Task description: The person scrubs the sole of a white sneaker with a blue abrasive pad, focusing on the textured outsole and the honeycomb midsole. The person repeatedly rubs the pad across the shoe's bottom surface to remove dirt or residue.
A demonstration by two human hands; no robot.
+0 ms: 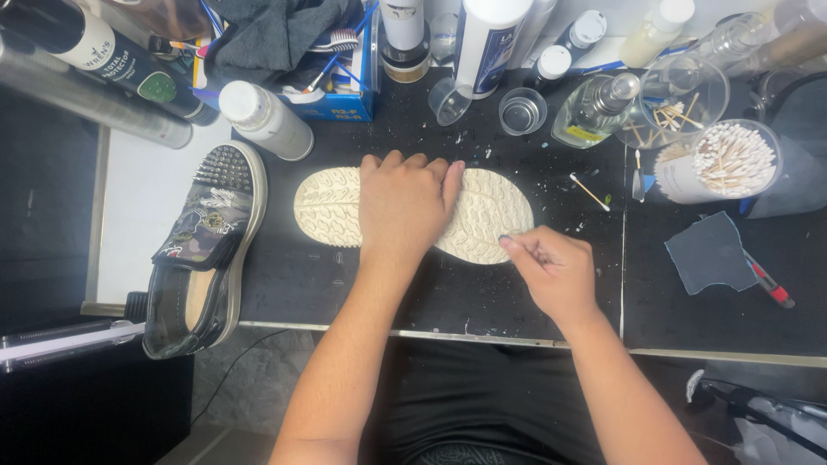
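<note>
A cream-coloured shoe (482, 211) lies sole-up across the middle of the frame on the dark tabletop (345, 284), its treaded sole facing the camera. The left hand (405, 207) presses flat on the middle of the sole, fingers (418, 168) spread a little and pointing toward the top of the frame, holding nothing but pinning the shoe down. The right hand (556, 271) sits at the lower right edge of the sole, its fingers pinched narrowly together at the rim; whether something small is held between them cannot be told

At the left of the frame a second shoe (202, 250) lies upright, dark with a patterned upper and metal studs on the toe, partly over a white sheet (142, 198). Just above it lies a white bottle (265, 119) on its side. Along the top of the frame stand bottles and small clear cups, with a blue box (345, 103) holding brushes at upper centre. At the upper right a clear tub of cotton swabs (728, 159) lies tipped toward the camera, and a single swab (590, 191) rests on the tabletop near it. A grey scrap of cloth (711, 251) lies at the right, with a red-handled tool (771, 284) beside it
</note>
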